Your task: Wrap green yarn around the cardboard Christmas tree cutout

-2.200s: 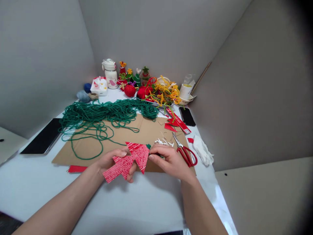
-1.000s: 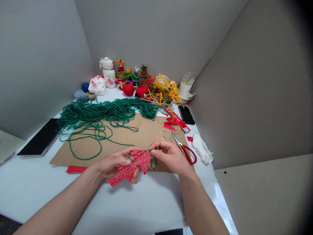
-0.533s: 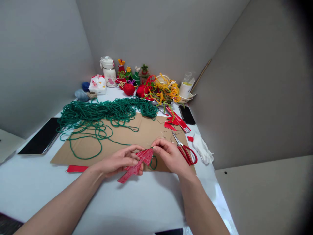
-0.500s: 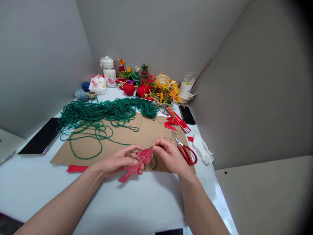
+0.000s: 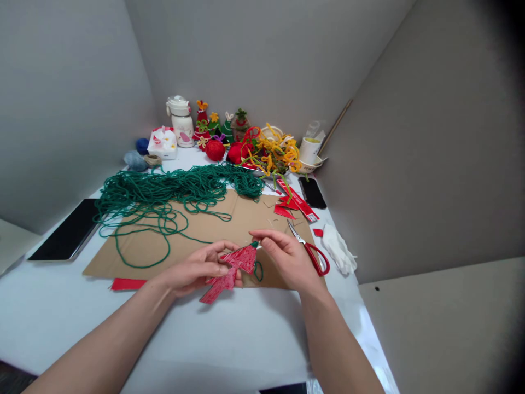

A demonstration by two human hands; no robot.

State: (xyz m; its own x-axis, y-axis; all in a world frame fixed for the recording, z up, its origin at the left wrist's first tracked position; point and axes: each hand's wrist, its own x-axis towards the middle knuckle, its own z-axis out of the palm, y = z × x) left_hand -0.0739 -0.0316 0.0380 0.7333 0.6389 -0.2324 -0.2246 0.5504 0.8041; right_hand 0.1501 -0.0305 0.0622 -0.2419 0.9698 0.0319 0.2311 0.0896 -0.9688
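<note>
My left hand (image 5: 200,268) grips a red tree-shaped cutout (image 5: 241,258) by its middle, tilted with its narrow end up and to the right. Dark green yarn (image 5: 255,244) covers that tip. A green strand runs from the large heap of green yarn (image 5: 172,186) towards my left hand, and a short loop hangs beside the cutout. My right hand (image 5: 287,257) is at the tip, its index finger stretched out above the green yarn and its thumb a little apart. Just right of this hand lie red-handled scissors (image 5: 315,257).
A cardboard sheet (image 5: 135,224) lies under the work, with red scraps (image 5: 285,208) on its right. A tablet (image 5: 68,230) is on the left, a phone (image 5: 313,192) and white tissue (image 5: 338,249) on the right. A bottle (image 5: 181,123) and yellow yarn (image 5: 274,150) stand behind.
My right fingers have loosened from the cutout's tip, with the index finger now reaching past it. The tip's green yarn shows more, and the cutout has turned slightly in my left hand.
</note>
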